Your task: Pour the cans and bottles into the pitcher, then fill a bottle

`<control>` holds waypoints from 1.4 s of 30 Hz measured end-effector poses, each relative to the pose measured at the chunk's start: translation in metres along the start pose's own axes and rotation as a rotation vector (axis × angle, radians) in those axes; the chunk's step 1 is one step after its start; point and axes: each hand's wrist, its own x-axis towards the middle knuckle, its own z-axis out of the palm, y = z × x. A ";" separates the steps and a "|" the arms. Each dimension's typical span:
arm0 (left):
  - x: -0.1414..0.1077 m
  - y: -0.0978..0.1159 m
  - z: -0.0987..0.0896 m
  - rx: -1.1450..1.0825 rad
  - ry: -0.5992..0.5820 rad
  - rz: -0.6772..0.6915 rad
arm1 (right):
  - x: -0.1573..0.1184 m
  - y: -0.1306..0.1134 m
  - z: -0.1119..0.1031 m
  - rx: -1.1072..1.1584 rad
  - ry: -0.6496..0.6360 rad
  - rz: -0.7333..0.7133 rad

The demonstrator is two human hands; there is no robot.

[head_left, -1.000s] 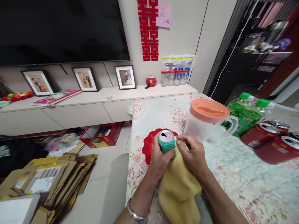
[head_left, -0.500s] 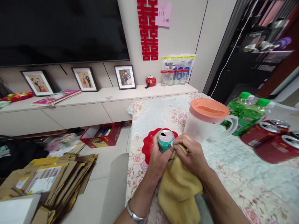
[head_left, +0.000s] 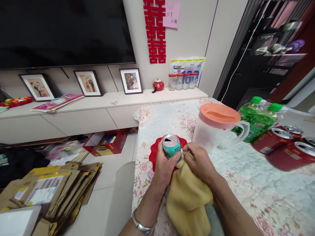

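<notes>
My left hand (head_left: 165,165) is wrapped around an opened teal drink can (head_left: 172,148), its silver top facing up. Pinched in the fingers of my right hand (head_left: 198,160) is a yellow cloth (head_left: 188,196), its upper edge against the can's right side and the rest hanging down over the near table edge. Partly hidden behind the can and my hands is a red scalloped plate (head_left: 154,153). Just beyond my right hand stands a translucent pitcher (head_left: 209,132) with an orange lid.
Green-capped bottles (head_left: 261,119) and several dark red cans (head_left: 273,141) stand on the right of the flowered tablecloth (head_left: 167,118). A grey chair (head_left: 123,196) borders the table's left side. Flattened cardboard (head_left: 51,190) and a red box (head_left: 107,142) lie on the floor.
The teal can has shifted slightly left and is turned, showing more of its side. My right hand and the cloth's top edge have drawn a little away from its top rim.
</notes>
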 end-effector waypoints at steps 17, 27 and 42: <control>-0.005 0.011 0.003 0.080 -0.125 -0.029 | -0.001 -0.016 -0.001 0.262 0.244 0.161; -0.007 0.010 0.002 0.007 -0.157 -0.045 | 0.000 -0.014 -0.005 0.288 0.161 -0.013; 0.000 -0.004 -0.004 -0.020 -0.027 0.071 | 0.001 -0.001 -0.003 0.181 -0.037 0.056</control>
